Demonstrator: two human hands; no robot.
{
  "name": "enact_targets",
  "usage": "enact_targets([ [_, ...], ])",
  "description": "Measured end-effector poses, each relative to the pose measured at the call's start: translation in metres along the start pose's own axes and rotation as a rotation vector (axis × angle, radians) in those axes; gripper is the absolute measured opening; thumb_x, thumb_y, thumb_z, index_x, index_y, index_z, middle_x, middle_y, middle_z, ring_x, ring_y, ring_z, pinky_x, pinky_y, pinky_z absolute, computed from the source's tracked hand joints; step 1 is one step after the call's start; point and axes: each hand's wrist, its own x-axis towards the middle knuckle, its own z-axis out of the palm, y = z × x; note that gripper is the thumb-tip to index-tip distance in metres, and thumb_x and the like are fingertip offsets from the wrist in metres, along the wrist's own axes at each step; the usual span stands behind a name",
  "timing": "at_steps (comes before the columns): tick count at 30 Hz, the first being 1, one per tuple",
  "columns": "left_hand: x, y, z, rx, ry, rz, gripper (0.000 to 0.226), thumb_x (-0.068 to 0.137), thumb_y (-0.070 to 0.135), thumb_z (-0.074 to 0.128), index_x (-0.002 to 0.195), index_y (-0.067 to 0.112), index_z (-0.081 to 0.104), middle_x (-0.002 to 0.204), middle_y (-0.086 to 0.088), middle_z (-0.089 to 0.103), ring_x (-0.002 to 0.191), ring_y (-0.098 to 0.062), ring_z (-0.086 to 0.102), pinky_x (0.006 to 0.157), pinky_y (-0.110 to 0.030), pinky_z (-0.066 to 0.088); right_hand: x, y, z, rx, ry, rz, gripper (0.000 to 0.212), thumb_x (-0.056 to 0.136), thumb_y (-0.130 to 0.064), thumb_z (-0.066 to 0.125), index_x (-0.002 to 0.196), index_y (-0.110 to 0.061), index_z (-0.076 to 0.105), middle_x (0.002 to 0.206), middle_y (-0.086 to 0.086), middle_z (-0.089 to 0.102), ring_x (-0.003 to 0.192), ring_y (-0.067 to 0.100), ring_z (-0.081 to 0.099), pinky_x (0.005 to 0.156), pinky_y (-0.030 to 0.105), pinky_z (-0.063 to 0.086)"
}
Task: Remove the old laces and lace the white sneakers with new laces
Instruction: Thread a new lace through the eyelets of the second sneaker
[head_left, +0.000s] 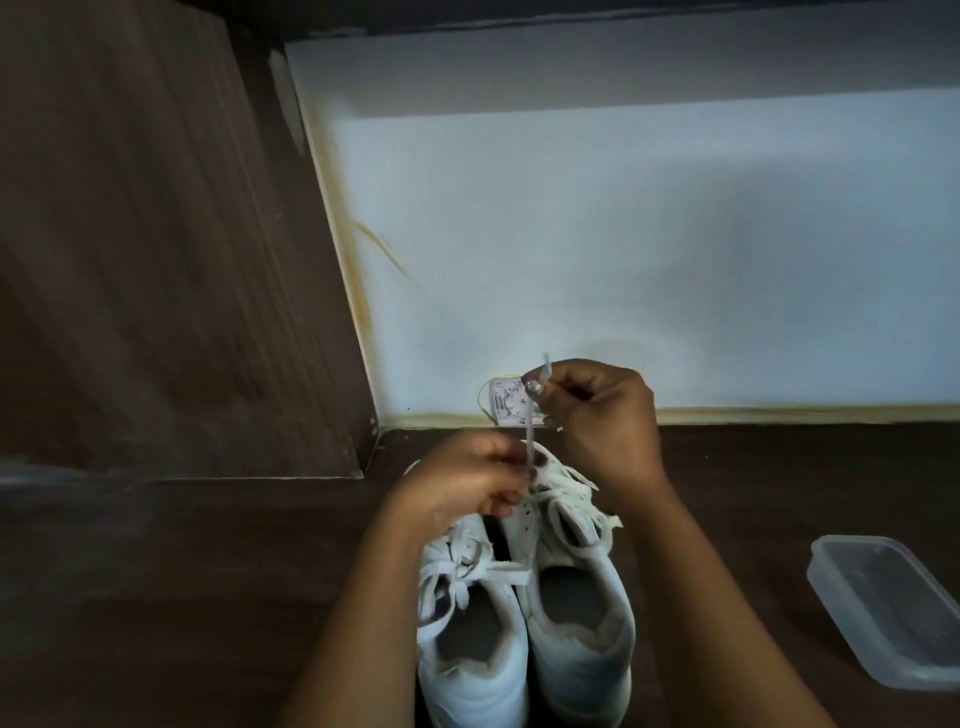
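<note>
2 white sneakers (582, 670), right hand (597, 415) fingers (537, 387) pinching lace (529, 441) high, left hand (467, 483) fingers pinching it lower

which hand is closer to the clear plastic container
Right. The right hand, pinching the lace above the sneakers, is up and left of the container; the left hand grips the same lace further left.

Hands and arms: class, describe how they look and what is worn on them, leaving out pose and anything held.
Both forearms are bare to the frame's edge; no sleeve, watch or bracelet shows. The left hand has dark-painted nails. The right hand has a glittery patch at a fingertip, polish or a ring; too blurred to tell.
</note>
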Motion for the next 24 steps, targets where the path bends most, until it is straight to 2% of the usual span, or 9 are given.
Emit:
enact_targets([
  [3, 0.005, 0.003, 0.007, -0.137, 0.113, 0.024, 0.033, 0.096, 0.004, 0.045, 0.066, 0.007, 0.055, 0.058, -0.007, 0.058, 0.044, -0.013, 0.053, 0.042, -0.02, 0.045, -0.004, 0.021, -0.011, -0.131, -0.144, 0.051, 0.025, 0.081, -0.002, 0.069, 0.079, -0.027, 0.072, 0.073, -0.009, 0.07, 0.064, 0.002, 0.06, 0.064, 0.021, 0.046],
  [5, 0.009, 0.011, 0.0, -0.335, 0.21, 0.152, 0.04, 0.098, 0.009, 0.042, 0.059, 0.01, 0.051, 0.056, -0.008, 0.054, 0.042, -0.014, 0.048, 0.04, -0.02, 0.039, -0.006, 0.032, -0.017, -0.359, -0.334, 0.091, 0.02, 0.078, -0.004, 0.07, 0.088, -0.022, 0.071, 0.079, -0.008, 0.067, 0.071, 0.005, 0.059, 0.069, 0.017, 0.045],
  [8, 0.009, 0.017, -0.003, -0.476, 0.194, 0.295, 0.041, 0.099, 0.012, 0.039, 0.06, 0.008, 0.053, 0.057, -0.006, 0.055, 0.046, -0.013, 0.049, 0.044, -0.02, 0.038, -0.011, 0.034, -0.011, -0.549, -0.584, 0.093, 0.018, 0.08, -0.015, 0.072, 0.069, -0.028, 0.065, 0.067, -0.014, 0.059, 0.061, -0.008, 0.052, 0.06, 0.004, 0.036],
  [10, 0.011, 0.015, 0.001, -0.441, 0.207, 0.284, 0.035, 0.098, 0.007, 0.04, 0.068, 0.006, 0.059, 0.063, -0.007, 0.058, 0.046, -0.013, 0.049, 0.044, -0.02, 0.037, -0.011, 0.034, -0.006, -0.556, -0.502, 0.042, 0.038, 0.082, -0.01, 0.069, 0.052, -0.027, 0.053, 0.053, -0.009, 0.053, 0.048, -0.005, 0.048, 0.054, 0.008, 0.035],
  [13, 0.016, 0.005, -0.003, -0.123, 0.284, 0.112, 0.025, 0.088, -0.005, 0.044, 0.097, 0.006, 0.064, 0.071, -0.009, 0.059, 0.049, -0.014, 0.048, 0.045, -0.022, 0.036, -0.008, 0.024, -0.002, -0.15, -0.198, 0.043, 0.029, 0.082, 0.002, 0.064, 0.057, -0.013, 0.062, 0.053, 0.003, 0.059, 0.048, 0.003, 0.052, 0.054, 0.022, 0.044],
  [16, 0.013, -0.007, 0.001, 0.179, 0.077, 0.028, 0.02, 0.089, -0.002, 0.051, 0.089, 0.013, 0.065, 0.069, -0.003, 0.06, 0.052, -0.009, 0.052, 0.047, -0.019, 0.041, 0.0, 0.011, -0.002, 0.191, -0.066, 0.092, 0.021, 0.086, -0.003, 0.064, 0.067, -0.009, 0.067, 0.06, 0.007, 0.064, 0.054, 0.01, 0.059, 0.055, 0.024, 0.05],
  [19, 0.01, 0.002, 0.003, -0.117, 0.165, 0.151, 0.028, 0.094, -0.002, 0.045, 0.071, 0.007, 0.058, 0.064, -0.007, 0.055, 0.045, -0.009, 0.052, 0.043, -0.018, 0.042, -0.001, 0.027, -0.01, -0.073, -0.111, 0.107, 0.016, 0.085, 0.002, 0.061, 0.075, -0.01, 0.066, 0.072, 0.0, 0.067, 0.06, 0.005, 0.057, 0.062, 0.024, 0.045],
  [21, 0.007, 0.014, -0.003, -0.417, 0.239, 0.296, 0.031, 0.096, -0.001, 0.041, 0.069, 0.006, 0.056, 0.061, -0.006, 0.055, 0.045, -0.01, 0.052, 0.043, -0.019, 0.042, -0.006, 0.038, -0.014, -0.26, -0.298, 0.137, 0.02, 0.081, 0.001, 0.064, 0.082, -0.018, 0.069, 0.08, -0.011, 0.066, 0.069, -0.001, 0.058, 0.07, 0.023, 0.046],
  [24, 0.004, 0.023, -0.008, -0.585, 0.221, 0.42, 0.031, 0.096, 0.004, 0.041, 0.072, 0.005, 0.06, 0.062, -0.004, 0.06, 0.05, -0.012, 0.054, 0.048, -0.02, 0.044, -0.011, 0.037, -0.006, -0.412, -0.532, 0.106, 0.028, 0.082, -0.01, 0.07, 0.062, -0.028, 0.062, 0.058, -0.015, 0.058, 0.053, -0.006, 0.049, 0.06, 0.013, 0.04],
])
